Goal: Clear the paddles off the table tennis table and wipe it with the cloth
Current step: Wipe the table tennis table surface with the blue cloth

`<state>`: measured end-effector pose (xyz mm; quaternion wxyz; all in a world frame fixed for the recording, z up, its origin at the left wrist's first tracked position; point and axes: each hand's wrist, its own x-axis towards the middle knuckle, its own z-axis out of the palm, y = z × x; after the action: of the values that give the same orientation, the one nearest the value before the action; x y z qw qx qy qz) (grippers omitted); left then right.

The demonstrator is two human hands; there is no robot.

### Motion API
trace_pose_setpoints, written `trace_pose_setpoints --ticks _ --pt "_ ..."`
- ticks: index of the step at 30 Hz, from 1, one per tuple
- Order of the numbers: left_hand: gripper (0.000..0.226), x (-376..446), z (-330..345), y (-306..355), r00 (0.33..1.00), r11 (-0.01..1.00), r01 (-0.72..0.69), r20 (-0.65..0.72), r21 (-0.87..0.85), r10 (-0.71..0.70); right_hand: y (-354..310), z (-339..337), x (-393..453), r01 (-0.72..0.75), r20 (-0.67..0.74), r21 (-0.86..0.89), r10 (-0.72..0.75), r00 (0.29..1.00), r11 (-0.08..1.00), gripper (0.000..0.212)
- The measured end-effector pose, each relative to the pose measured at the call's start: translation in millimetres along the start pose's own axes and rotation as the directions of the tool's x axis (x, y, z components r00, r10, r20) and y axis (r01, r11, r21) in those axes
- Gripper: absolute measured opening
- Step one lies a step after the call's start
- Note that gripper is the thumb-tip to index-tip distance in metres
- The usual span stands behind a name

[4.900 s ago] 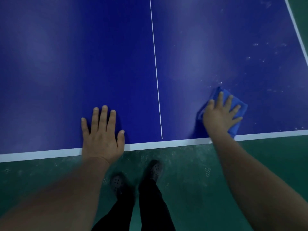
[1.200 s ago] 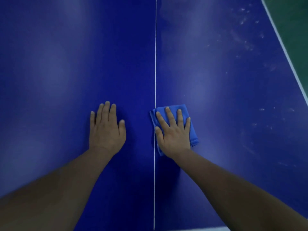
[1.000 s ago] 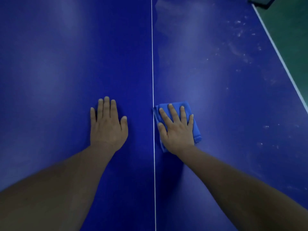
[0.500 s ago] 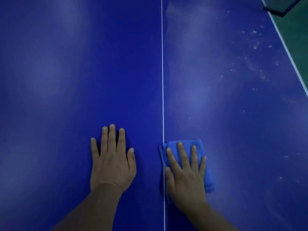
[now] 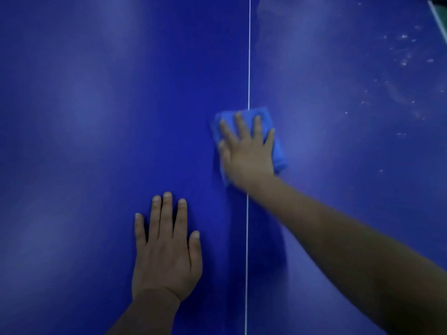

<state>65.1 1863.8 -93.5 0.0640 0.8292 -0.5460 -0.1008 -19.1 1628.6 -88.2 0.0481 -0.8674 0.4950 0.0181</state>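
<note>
The dark blue table tennis table [image 5: 96,117] fills the view, split by a thin white centre line [image 5: 248,56]. A folded blue cloth [image 5: 278,153] lies flat on the table across that line. My right hand [image 5: 246,151] presses on the cloth with straight, spread fingers, arm stretched forward. My left hand [image 5: 167,250] rests flat on the bare table, nearer to me and left of the line. No paddles are in view.
White specks and smears [image 5: 404,59] dot the far right of the table. The white side line [image 5: 439,22] and a sliver of green floor show at the top right corner.
My right hand has pushed the cloth forward along the centre line and slightly left, ahead of my left hand. My left hand stays flat on the table.
</note>
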Motion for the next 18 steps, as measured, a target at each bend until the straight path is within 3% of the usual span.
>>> trace_pose_setpoints --ticks 3,4,5,6,7,8,9,10,11,13,15,17,18 --pt "0.065 -0.5 0.1 -0.1 1.000 1.000 -0.002 0.009 -0.003 0.002 6.3 14.3 -83.5 0.403 0.006 0.006 -0.403 0.915 0.915 0.054" --pt "0.065 -0.7 0.0 0.2 1.000 1.000 -0.002 0.011 -0.008 0.002 28.6 7.8 -77.1 0.449 0.032 -0.002 -0.448 0.893 0.894 0.054" --pt "0.065 -1.0 0.0 0.2 1.000 1.000 -0.002 0.013 -0.012 0.002 57.2 3.0 -59.6 0.397 0.020 -0.064 -0.396 0.918 0.916 0.055" --pt "0.065 -1.1 -0.2 0.1 1.000 1.000 0.001 0.018 -0.012 -0.001 89.3 -3.8 -38.1 0.232 -0.008 -0.100 -0.234 0.972 0.968 0.057" --pt "0.065 -0.8 -0.5 0.3 1.000 1.000 0.003 0.023 -0.012 -0.003 123.6 -13.7 -15.9 -0.028 -0.009 -0.093 0.027 1.000 0.995 0.057" --pt "0.065 -0.5 -0.7 0.3 1.000 1.000 0.004 0.025 -0.014 -0.004 157.8 -23.8 1.0 -0.304 -0.001 -0.049 0.304 0.953 0.952 0.056" --pt "0.066 -0.4 -0.6 0.2 1.000 1.000 0.006 0.025 -0.016 -0.006 181.9 -32.3 10.7 -0.524 0.024 0.041 0.523 0.852 0.851 0.055" --pt "0.066 -0.6 -0.8 0.1 1.000 1.000 0.008 0.026 -0.018 -0.008 191.0 -37.2 12.1 -0.642 0.030 0.132 0.644 0.764 0.755 0.055" --pt "0.066 -0.8 -1.2 0.1 1.000 1.000 0.008 0.028 -0.020 -0.007 185.8 -36.4 5.3 -0.663 0.019 0.157 0.669 0.743 0.732 0.056" --pt "0.065 -1.4 -1.8 1.3 1.000 1.000 0.008 0.029 -0.021 -0.008 140.8 -18.5 -24.3 -0.490 -0.055 0.063 0.493 0.868 0.869 0.056" --pt "0.064 -1.6 -2.9 1.8 0.999 1.000 0.012 0.038 -0.015 -0.012 76.9 3.4 -77.4 -0.062 -0.074 0.003 0.062 0.995 0.998 0.055" --pt "0.066 -0.5 -3.6 1.7 0.999 1.000 0.015 0.047 0.000 -0.015 49.3 17.4 -129.1 0.371 -0.033 -0.048 -0.372 0.928 0.928 0.054" --pt "0.066 -0.2 -3.5 1.7 0.999 1.000 0.014 0.049 0.000 -0.014 60.3 12.7 -130.2 0.440 -0.002 -0.037 -0.440 0.898 0.897 0.053"
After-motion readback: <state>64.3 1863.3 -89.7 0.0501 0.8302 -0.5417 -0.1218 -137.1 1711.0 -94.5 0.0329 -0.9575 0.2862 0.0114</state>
